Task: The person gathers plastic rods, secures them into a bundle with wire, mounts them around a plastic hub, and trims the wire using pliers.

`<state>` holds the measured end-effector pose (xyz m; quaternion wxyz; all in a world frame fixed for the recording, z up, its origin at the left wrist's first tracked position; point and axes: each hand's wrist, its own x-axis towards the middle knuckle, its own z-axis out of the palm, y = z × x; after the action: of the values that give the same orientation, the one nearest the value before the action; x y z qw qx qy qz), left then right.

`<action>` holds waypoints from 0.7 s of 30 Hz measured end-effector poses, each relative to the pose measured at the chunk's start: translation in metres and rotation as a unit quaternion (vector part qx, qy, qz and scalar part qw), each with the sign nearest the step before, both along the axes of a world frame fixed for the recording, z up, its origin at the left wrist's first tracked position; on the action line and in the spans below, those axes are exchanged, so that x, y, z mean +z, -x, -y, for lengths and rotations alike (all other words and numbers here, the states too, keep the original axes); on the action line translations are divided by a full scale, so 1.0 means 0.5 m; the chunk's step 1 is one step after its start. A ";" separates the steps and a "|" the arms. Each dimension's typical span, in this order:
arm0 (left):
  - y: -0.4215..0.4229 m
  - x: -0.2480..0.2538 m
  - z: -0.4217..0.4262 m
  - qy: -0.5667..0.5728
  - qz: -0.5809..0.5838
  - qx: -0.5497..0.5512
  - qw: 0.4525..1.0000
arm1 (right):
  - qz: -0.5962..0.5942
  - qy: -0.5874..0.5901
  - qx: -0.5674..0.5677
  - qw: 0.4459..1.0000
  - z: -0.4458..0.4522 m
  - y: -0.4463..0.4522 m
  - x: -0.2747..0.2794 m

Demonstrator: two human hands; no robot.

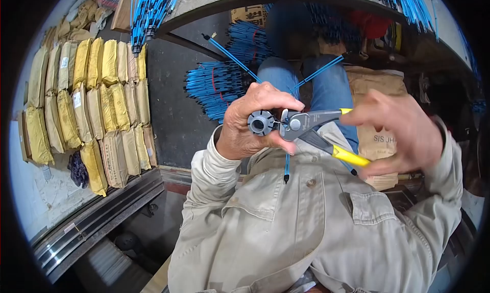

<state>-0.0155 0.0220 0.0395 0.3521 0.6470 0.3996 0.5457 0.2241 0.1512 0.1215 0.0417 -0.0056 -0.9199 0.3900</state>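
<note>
My left hand (pixel 237 117) is closed around a small grey ring-shaped part (pixel 253 122) with a round hole and a notched rim. Several thin blue wires (pixel 232 57) with black ends stick out from about this hand, up to both sides and downward. Grey pliers (pixel 311 120) with yellow handle ends have their head between my left fingers, beside the ring; the jaw tips are partly hidden. My right hand (pixel 403 130), smeared by motion, holds the pliers by their spread handles, with the thumb at the lower one.
Bundles of blue wires (pixel 214 84) lie beyond my knees. More bunches (pixel 153 12) hang over the edge of the light worktop (pixel 224 2). Rows of yellow and brown paper-wrapped packets (pixel 109 63) stand at left. A printed brown paper sack (pixel 375 84) lies right of my legs.
</note>
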 end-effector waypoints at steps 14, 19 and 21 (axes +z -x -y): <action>0.002 0.008 -0.004 0.055 0.036 -0.005 0.998 | 0.176 0.393 0.032 0.902 0.009 -0.032 -0.045; 0.024 0.011 -0.012 0.026 -0.028 -0.081 0.996 | 0.181 0.722 0.044 0.666 0.013 -0.027 -0.104; 0.030 0.017 -0.016 0.030 -0.059 -0.093 0.993 | 0.167 0.730 0.043 0.661 0.014 -0.022 -0.107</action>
<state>-0.0306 0.0302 0.0480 0.3969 0.7016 0.3740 0.4587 0.2349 0.1442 0.0678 -0.1475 -0.0595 -0.3311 0.9301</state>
